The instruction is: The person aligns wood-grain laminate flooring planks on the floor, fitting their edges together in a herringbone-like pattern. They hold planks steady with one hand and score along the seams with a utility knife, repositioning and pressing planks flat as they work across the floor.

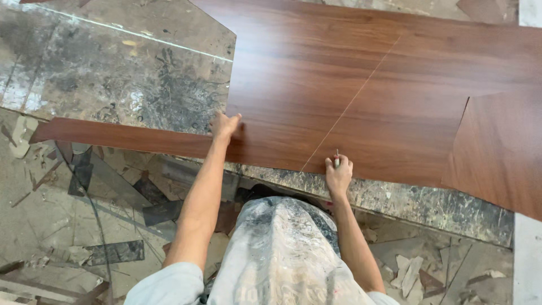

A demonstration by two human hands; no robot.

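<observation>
A large reddish-brown wood-grain laminate sheet (350, 79) lies across a dark marble slab (124, 73). A thin pale scored line (350, 104) runs diagonally over the sheet toward its near edge. My left hand (224, 125) presses flat on the sheet's left corner, fingers spread. My right hand (339, 174) is closed around a small cutter (337, 160) whose tip stands at the near end of the scored line. A narrow strip of the same laminate (118, 135) juts out to the left from under my left hand.
A second laminate piece (502, 152) overlaps at the right. The marble slab's front edge (429, 206) runs just below the sheet. The floor below is littered with laminate offcuts (113, 251) and pale scraps (409, 274). My paint-stained trousers (282, 254) fill the lower centre.
</observation>
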